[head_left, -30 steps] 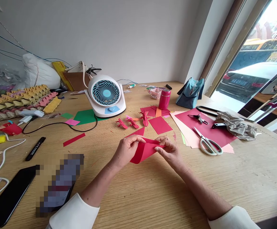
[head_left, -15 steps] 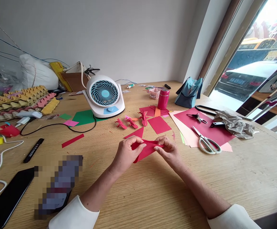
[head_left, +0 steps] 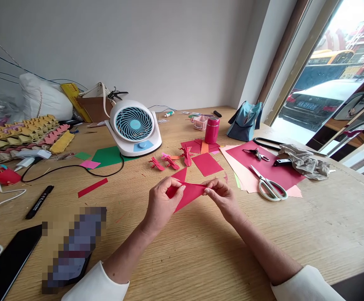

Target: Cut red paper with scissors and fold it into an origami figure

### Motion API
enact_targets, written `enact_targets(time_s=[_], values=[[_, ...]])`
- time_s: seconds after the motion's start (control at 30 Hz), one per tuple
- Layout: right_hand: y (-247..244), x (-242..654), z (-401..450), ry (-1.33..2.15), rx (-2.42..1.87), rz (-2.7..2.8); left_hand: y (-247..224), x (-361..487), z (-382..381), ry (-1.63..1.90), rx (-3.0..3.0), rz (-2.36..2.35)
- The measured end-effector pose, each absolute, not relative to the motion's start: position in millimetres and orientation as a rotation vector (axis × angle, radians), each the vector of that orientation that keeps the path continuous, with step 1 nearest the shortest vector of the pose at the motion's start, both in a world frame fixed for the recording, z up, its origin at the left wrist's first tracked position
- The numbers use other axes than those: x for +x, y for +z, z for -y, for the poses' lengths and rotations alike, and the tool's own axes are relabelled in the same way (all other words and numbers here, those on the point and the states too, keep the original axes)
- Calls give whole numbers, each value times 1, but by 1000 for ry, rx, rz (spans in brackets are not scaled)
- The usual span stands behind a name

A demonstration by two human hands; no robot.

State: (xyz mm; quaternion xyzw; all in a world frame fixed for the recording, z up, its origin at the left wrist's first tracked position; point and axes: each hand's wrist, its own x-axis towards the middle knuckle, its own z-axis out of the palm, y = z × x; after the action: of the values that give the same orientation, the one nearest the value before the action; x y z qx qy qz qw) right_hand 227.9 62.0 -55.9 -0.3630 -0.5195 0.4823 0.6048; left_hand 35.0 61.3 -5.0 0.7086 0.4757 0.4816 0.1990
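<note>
A folded piece of red paper (head_left: 190, 195) is held up between both hands, over the wooden table (head_left: 182, 259). My left hand (head_left: 164, 200) pinches its left side between thumb and fingers. At its upper right corner, my right hand (head_left: 222, 198) has thumb and fingertips closed on the paper. Beyond the hands lie a red square sheet (head_left: 207, 164) and a red triangular piece (head_left: 180, 173). Several small folded red paper figures (head_left: 186, 155) stand behind these, left of the square.
White-handled scissors (head_left: 269, 188) lie on paper sheets (head_left: 238, 167) at the right. A white fan (head_left: 134, 127), a red canister (head_left: 212, 130) and a blue bag (head_left: 246, 121) stand farther back. On the left are a black marker (head_left: 39, 202), a black device (head_left: 12, 263) and a blurred phone (head_left: 78, 246).
The view has shifted slightly. My left hand has moved a little left relative to my right, and the paper's top edge between them now shows more.
</note>
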Motion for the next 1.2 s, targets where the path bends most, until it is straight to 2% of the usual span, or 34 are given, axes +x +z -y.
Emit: enact_targets(time_s=[0.33,0.5,0.7,0.9,1.07,1.2], values=[[-53,229,-59,1365,-851,992,-1,38,-52,1410,2220,-1312],[-53,228,-59,1383,-799,963,-1,39,-50,1398,2178,-1303],[-51,229,-58,1210,-787,1177,-9,33,-63,1271,1764,-1233],[-58,232,-60,1022,-878,1352,-13,28,-73,1300,1610,-1099],[-63,233,-60,852,-1048,1577,-15,29,-75,1350,1224,-1049],[-60,229,-59,959,-1047,1586,-14,31,-78,1416,899,-869]])
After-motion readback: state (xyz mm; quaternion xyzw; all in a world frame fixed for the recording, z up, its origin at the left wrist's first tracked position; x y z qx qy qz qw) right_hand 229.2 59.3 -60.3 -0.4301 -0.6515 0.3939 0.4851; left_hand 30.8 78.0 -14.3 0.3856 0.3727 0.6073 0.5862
